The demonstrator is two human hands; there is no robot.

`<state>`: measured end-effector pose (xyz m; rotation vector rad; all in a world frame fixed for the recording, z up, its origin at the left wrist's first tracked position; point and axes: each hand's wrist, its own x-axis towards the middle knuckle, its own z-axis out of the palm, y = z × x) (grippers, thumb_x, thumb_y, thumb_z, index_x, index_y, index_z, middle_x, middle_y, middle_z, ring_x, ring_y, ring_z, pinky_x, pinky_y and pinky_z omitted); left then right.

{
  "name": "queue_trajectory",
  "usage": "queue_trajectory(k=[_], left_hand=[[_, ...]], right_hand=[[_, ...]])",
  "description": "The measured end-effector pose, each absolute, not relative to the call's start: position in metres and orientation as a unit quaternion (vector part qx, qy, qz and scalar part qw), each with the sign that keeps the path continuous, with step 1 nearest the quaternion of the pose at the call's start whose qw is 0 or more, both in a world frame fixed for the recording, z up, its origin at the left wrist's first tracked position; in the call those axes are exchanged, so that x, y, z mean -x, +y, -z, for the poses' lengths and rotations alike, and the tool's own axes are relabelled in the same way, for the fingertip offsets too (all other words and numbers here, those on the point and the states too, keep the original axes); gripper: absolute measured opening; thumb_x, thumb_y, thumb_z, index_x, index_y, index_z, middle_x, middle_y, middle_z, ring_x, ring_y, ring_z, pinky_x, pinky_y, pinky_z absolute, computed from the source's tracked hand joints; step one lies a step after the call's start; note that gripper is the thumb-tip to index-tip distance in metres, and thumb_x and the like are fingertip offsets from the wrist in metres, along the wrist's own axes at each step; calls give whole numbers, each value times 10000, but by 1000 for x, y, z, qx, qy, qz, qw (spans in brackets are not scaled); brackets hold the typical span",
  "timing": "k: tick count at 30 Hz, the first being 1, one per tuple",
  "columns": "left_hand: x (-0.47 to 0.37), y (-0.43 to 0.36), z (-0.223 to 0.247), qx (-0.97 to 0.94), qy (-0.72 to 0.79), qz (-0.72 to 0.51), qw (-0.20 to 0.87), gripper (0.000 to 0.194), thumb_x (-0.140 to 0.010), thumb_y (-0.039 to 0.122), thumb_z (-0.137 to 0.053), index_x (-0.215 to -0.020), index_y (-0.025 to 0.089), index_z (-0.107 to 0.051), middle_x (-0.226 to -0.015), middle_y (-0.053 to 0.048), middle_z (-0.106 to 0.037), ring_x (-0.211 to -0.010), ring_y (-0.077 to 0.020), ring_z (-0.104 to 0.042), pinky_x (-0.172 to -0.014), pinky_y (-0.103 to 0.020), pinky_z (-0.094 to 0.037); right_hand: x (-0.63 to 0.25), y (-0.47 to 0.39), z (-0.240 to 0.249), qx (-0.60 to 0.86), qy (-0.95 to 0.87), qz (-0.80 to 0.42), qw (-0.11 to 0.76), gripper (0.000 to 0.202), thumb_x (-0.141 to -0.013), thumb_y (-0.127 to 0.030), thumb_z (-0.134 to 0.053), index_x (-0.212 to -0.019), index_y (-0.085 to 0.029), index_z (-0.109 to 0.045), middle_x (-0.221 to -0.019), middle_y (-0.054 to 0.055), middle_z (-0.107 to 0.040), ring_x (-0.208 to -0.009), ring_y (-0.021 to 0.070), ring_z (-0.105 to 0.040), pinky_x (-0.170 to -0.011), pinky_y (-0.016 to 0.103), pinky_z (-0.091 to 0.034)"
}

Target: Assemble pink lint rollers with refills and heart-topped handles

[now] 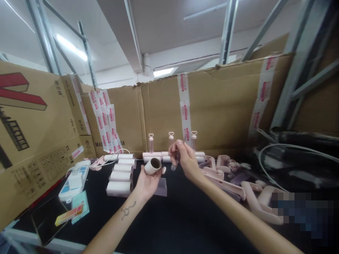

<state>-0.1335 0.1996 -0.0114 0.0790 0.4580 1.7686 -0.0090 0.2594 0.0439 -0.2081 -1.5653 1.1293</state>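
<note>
My left hand (148, 182) is wrapped from below round a white lint roller refill (151, 167), its hollow brown core tilted up and toward the right. A small pale round piece (164, 170) shows at the fingertips of that hand; whether it is held cannot be made out. Under the hand lies a translucent lilac case (162, 187). My right hand (184, 157) is closed in a pinch, with a small clear plastic piece (173, 166) showing below its fingers. Behind the hands, pink heart-topped handles (151, 141) stand upright by white rolls (151, 155).
Several white rolls in cases (119, 188) form a column on the left. Pink plastic parts (225, 181) are heaped on the right. A power strip (75, 180), a phone-like dark slab (47, 220) and a yellow-orange box (69, 214) lie far left. Cardboard walls (225, 106) enclose the black surface.
</note>
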Motion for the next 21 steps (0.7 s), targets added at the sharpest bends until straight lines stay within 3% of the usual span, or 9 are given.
queue_trajectory(k=[3, 6, 8, 10, 14, 17, 21], left_hand=[[122, 195, 11, -21, 199, -732, 651, 496, -946, 340, -252, -1205, -43, -432, -908, -218, -648, -885, -270, -654, -688, -324, -574], [118, 189, 7, -25, 192, -721, 666, 445, -950, 301, -245, -1170, -10, -477, -873, -191, -658, -852, -253, -666, -701, -323, -574], [119, 187, 6, -27, 188, -727, 660, 394, -951, 267, -250, -1100, 36, -531, -805, -146, -669, -771, -227, -677, -681, -327, -577], [122, 188, 5, -25, 180, -731, 657, 362, -948, 240, -260, -1040, 65, -563, -775, -120, -671, -741, -213, -678, -666, -325, -577], [130, 193, 6, -5, 182, -720, 670, 347, -933, 230, -293, -1007, 27, -565, -842, -171, -665, -832, -229, -668, -676, -302, -574], [134, 189, 2, -7, 183, -706, 684, 323, -920, 219, -321, -1039, 23, -548, -851, -172, -657, -844, -229, -663, -686, -298, -572], [141, 173, -12, -46, 156, -649, 743, 324, -909, 204, -310, -1083, 40, -527, -881, -162, -634, -802, -207, -660, -680, -297, -569]], right_hand=[[19, 251, -56, 8, -647, -496, 580, 346, -912, -489, -337, -709, -210, -368, -649, -47, -493, -408, 62, -461, -411, 203, -395], [28, 246, -53, 22, -730, -409, 546, 346, -916, -475, -337, -759, -202, -479, -766, 3, -529, -671, 121, -579, -667, 282, -492], [31, 249, -42, 59, -807, -320, 492, 297, -864, -472, -465, -901, -198, -575, -933, 51, -549, -948, 183, -560, -879, 347, -435], [31, 260, -28, 85, -857, -268, 432, 340, -843, -437, -515, -1083, -202, -568, -1076, 79, -537, -1088, 215, -498, -968, 380, -370], [23, 303, 6, 139, -895, -218, 362, 409, -924, -203, -229, -1257, -191, -466, -1181, 92, -530, -1091, 174, -508, -953, 371, -390], [13, 336, 34, 203, -917, -160, 303, 399, -830, -172, -402, -1204, -192, -541, -1168, 104, -553, -1081, 222, -516, -932, 395, -397], [0, 358, 65, 235, -924, -162, 255, 252, -740, -207, -569, -963, -186, -684, -978, 112, -625, -910, 255, -591, -836, 399, -440]])
